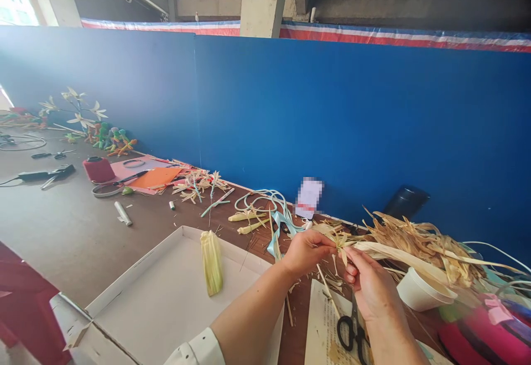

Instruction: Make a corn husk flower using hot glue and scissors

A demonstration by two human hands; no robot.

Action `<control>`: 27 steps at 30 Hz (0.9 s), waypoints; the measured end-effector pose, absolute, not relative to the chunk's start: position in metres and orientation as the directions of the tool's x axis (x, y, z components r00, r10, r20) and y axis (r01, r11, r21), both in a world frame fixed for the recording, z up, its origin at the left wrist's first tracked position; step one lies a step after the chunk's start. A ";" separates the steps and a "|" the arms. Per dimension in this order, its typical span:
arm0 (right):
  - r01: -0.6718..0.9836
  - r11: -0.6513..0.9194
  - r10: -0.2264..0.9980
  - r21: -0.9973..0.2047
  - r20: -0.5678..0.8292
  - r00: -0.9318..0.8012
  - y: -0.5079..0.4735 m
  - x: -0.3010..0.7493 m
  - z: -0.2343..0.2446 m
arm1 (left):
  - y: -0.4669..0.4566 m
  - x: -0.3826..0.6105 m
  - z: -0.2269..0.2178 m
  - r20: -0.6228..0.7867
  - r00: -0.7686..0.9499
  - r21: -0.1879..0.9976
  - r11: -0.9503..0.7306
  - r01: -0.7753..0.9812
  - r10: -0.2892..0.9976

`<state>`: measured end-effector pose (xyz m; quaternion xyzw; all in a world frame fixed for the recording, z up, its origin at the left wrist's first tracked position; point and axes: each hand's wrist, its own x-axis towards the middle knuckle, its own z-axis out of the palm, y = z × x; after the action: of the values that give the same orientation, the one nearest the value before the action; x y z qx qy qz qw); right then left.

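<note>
Between my two hands is a small pale flower made of corn husk strips (342, 241), with thin pointed petals. My left hand (306, 251) pinches its left side between thumb and fingertips. From the right, my right hand (371, 285) grips it at the petals with thumb and forefinger, the other fingers curled. Black-handled scissors (346, 332) lie below, partly hidden by my right wrist, on a printed sheet (318, 321). Dry brown corn husks (418, 240) are heaped just beyond my right hand. A flat yellow-green husk piece (212, 265) lies to the left.
A shallow white box lid (166, 293) takes up the front left. A white cup (425, 290) tips at the right. Along the blue partition (352, 116) lie a phone (309, 198), pale blue cord (265, 194), orange paper (157, 178) and a red thread spool (98, 170).
</note>
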<state>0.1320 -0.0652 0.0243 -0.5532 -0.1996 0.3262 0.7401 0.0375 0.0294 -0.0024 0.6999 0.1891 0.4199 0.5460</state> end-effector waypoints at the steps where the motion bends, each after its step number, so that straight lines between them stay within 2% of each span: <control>1: -0.262 0.173 0.700 -0.949 -0.068 0.710 -0.065 0.132 0.024 | 0.029 0.038 -0.002 0.386 0.571 0.921 -0.339 -0.192 0.724; 11: -0.220 0.147 0.703 -0.964 -0.055 0.709 -0.067 0.134 0.021 | 0.027 0.036 0.000 0.415 0.561 0.907 -0.376 -0.190 0.717; 19: -0.197 0.183 0.719 -0.963 -0.005 0.695 -0.065 0.136 0.017 | 0.027 0.036 0.002 0.418 0.538 0.904 -0.391 -0.171 0.732; 27: -0.225 0.206 0.705 -0.952 -0.015 0.709 -0.064 0.139 0.014 | 0.026 0.035 0.004 0.435 0.535 0.897 -0.397 -0.192 0.724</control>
<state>0.1389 -0.0643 0.0143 -0.5472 -0.2192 0.3122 0.7450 0.0349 0.0258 0.0038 0.7080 0.1878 0.4441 0.5159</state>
